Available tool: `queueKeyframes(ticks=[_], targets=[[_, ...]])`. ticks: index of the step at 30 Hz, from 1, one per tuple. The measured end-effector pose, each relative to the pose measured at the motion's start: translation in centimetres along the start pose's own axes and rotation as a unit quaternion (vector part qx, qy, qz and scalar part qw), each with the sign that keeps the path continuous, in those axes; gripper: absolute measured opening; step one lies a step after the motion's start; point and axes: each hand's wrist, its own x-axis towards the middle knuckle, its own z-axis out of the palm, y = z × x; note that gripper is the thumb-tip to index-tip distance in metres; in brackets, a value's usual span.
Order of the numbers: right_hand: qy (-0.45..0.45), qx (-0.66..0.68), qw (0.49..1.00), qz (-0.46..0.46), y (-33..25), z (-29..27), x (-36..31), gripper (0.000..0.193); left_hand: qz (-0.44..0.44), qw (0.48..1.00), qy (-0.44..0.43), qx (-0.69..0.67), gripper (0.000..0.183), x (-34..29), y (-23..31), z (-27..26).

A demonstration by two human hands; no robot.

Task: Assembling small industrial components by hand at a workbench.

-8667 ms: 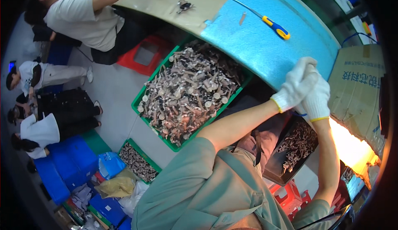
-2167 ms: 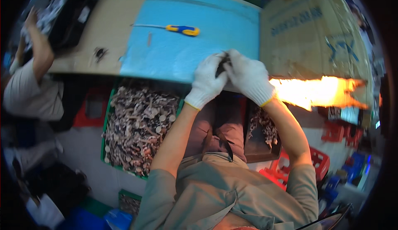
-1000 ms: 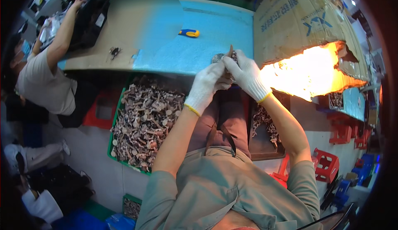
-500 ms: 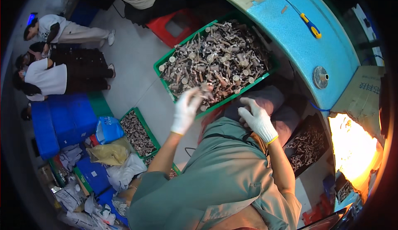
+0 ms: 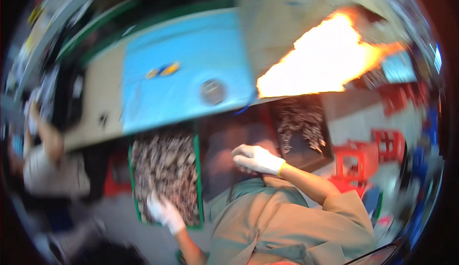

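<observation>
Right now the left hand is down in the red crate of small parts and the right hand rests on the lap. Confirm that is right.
Not quite: the crate is green, not red, as the head view shows. The left hand is down in its small parts, and the right hand rests on the lap.

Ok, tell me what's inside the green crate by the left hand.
The green crate is heaped with small grey-brown metal parts, too blurred to identify. The gloved left hand reaches into its near end, covering some; the crate's bottom is hidden under the pile.
</observation>
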Motion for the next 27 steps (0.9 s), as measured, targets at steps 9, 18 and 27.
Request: queueKeyframes(ticks=[9,18,27], targets=[[0.247,0.089,0.963,-0.057,5.6,-12.1,-5.8,0.033,0.374,0.890,0.016,-0.259,0.028,11.1,24.9,3.2],[0.575,-0.543,0.594,-0.148,2.3,-34.9,0.7,0.047,0.282,0.890,-0.019,-0.359,0.028,19.7,32.7,11.9],[0.471,-0.505,0.723,0.039,-3.8,-40.0,3.9,0.041,0.258,0.891,-0.035,-0.372,0.025,19.5,32.2,11.8]])
